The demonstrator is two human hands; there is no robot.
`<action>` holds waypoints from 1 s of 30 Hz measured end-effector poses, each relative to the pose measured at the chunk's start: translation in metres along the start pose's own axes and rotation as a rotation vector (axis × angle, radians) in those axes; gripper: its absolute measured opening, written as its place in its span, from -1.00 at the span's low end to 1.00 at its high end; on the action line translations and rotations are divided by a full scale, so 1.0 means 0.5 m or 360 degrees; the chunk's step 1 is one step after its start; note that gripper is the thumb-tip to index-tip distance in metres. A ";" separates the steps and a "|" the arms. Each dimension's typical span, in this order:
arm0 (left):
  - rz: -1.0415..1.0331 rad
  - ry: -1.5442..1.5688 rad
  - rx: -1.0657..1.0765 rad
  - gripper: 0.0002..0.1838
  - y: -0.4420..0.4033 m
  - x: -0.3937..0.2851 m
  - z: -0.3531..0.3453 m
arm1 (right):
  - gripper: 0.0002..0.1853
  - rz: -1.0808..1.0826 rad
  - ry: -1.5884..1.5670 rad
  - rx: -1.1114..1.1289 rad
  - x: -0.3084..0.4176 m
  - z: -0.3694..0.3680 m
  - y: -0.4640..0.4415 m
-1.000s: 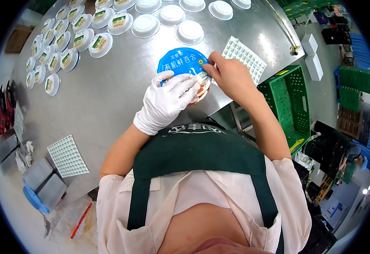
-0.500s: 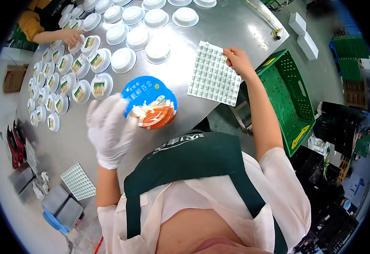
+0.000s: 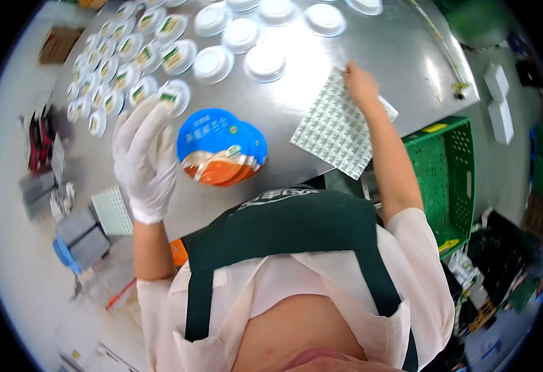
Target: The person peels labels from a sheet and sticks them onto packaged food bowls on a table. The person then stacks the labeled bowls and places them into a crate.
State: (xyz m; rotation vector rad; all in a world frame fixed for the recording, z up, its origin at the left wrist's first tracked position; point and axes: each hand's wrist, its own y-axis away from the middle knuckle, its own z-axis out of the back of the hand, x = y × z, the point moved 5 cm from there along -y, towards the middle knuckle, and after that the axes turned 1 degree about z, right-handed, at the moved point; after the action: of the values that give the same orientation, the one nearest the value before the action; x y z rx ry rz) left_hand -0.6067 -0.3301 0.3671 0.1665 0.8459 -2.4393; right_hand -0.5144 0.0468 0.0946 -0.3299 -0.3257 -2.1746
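Note:
My left hand [image 3: 144,158], in a white glove, is raised just left of a stack of round blue and orange lids [image 3: 222,149], its fingers apart and holding nothing. Small stickers cover a sheet [image 3: 333,127] on the table to the right. My bare right hand [image 3: 361,84] is at that sheet's upper edge, fingers bent together; what they pinch, if anything, is too small to make out. The printed lids overlap one another near the table's front edge.
White bowls [image 3: 265,62] stand upside down across the metal table [image 3: 402,68], several at the left bearing labels [image 3: 175,57]. A green crate [image 3: 439,180] is beyond the table's right edge. Another sticker sheet [image 3: 113,211] lies at the left.
One second ago both hands were at the blue lid; now they are apart, the left beside the lids, the right at the sticker sheet. The co-worker's arm seen half a second ago is out of view.

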 end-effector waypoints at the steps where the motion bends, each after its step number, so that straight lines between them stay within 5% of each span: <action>1: 0.0018 0.0029 -0.0021 -0.61 0.004 0.006 0.001 | -0.83 0.0047 -0.0048 -0.0029 -0.005 -0.004 0.002; 9: 0.0064 -0.0045 0.0034 -0.61 0.056 0.042 -0.001 | -0.84 0.0144 0.0016 0.0019 0.009 0.013 0.043; 13: 0.0236 0.0358 0.0184 -0.59 0.077 0.069 -0.028 | -0.86 0.0150 -0.0062 0.0097 0.023 0.045 0.080; 16: 0.0333 0.0599 0.0227 -0.51 0.067 0.086 -0.055 | -0.88 0.0282 -0.0415 -0.0266 0.101 0.125 0.136; 17: 0.0329 0.0617 0.0231 -0.51 0.075 0.077 -0.061 | -0.88 0.0103 -0.0787 -0.0094 0.155 0.165 0.160; 19: 0.0828 0.1293 0.0845 -0.38 0.114 0.077 -0.118 | -0.89 -0.0043 -0.1550 0.0224 0.235 0.167 0.229; 21: 0.0617 0.1182 0.0866 -0.37 0.131 0.074 -0.120 | -0.91 -0.0174 -0.1686 0.0293 0.283 0.171 0.269; 25: 0.0751 0.1404 0.0642 -0.45 0.120 0.149 -0.118 | -0.93 -0.0351 -0.1910 0.0369 0.294 0.164 0.311; 28: 0.0675 0.0533 0.0032 -0.67 0.154 0.365 -0.201 | -0.94 -0.0402 -0.1894 0.0323 0.287 0.170 0.327; 30: 0.0442 0.0355 0.0143 -0.69 0.135 0.433 -0.219 | -0.94 -0.0410 -0.1853 0.0278 0.287 0.181 0.337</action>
State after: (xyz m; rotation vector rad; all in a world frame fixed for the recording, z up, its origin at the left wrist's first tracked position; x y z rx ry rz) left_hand -0.7597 -0.4070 0.1824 0.5601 0.7499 -2.2231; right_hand -0.4492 -0.1245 0.2478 -1.5037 -1.2284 -1.9377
